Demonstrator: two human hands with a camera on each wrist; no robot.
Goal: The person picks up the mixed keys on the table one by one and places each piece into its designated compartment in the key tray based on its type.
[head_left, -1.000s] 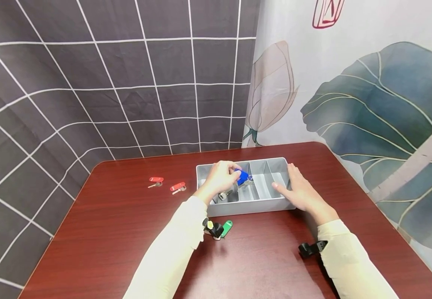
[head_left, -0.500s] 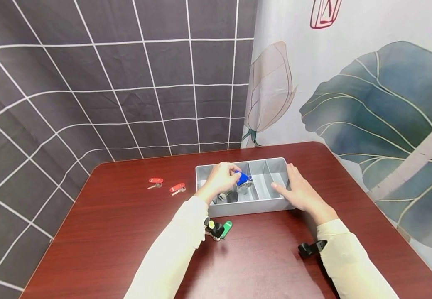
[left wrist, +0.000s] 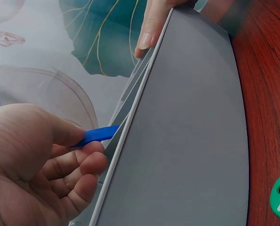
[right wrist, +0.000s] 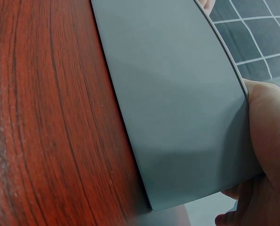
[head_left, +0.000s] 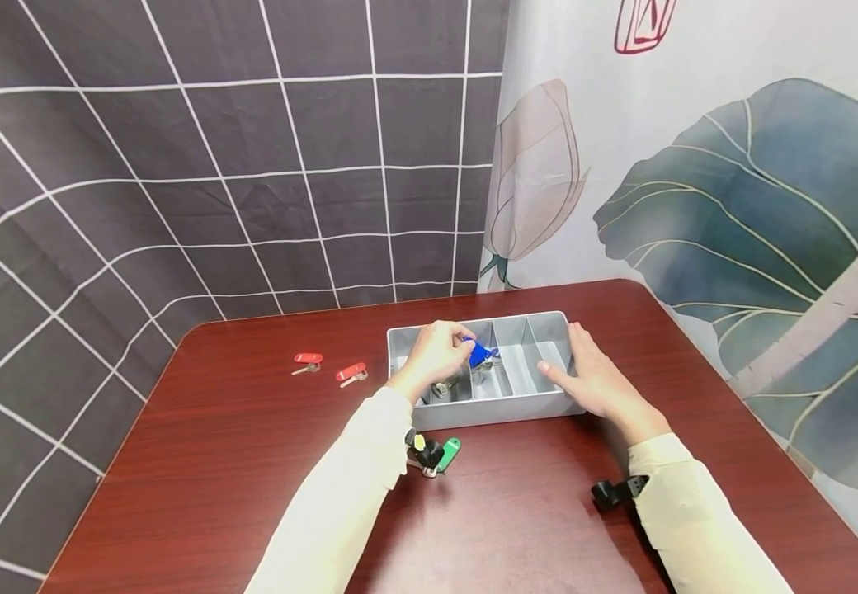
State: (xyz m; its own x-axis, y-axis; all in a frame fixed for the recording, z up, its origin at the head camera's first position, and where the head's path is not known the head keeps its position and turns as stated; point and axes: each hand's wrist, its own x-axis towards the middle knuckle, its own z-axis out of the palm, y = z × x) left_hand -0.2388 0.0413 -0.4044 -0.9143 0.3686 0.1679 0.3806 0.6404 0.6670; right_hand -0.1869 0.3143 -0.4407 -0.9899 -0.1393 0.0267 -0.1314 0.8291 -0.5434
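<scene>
A grey divided tray [head_left: 503, 410] stands on the table. My left hand [head_left: 436, 353] reaches over its left part and pinches a blue key tag [head_left: 479, 355] between thumb and fingers. From the tag hangs a key [head_left: 485, 369], low over a middle compartment. In the left wrist view the blue tag [left wrist: 100, 134] shows just past the tray's rim. My right hand [head_left: 598, 379] grips the tray's right end, thumb inside and fingers along the outer wall. Another key [head_left: 442, 388] lies in a compartment below my left wrist, partly hidden.
Two red key tags [head_left: 351, 371] with keys lie on the table left of the tray. In front of it is a green key tag [head_left: 449, 453], its key partly behind the left wrist camera [head_left: 429, 454]. A dark checked curtain [head_left: 310, 181] hangs behind the table [head_left: 518, 511].
The blue tag and its key have dipped very slightly in my left hand. My right hand has kept its place on the tray.
</scene>
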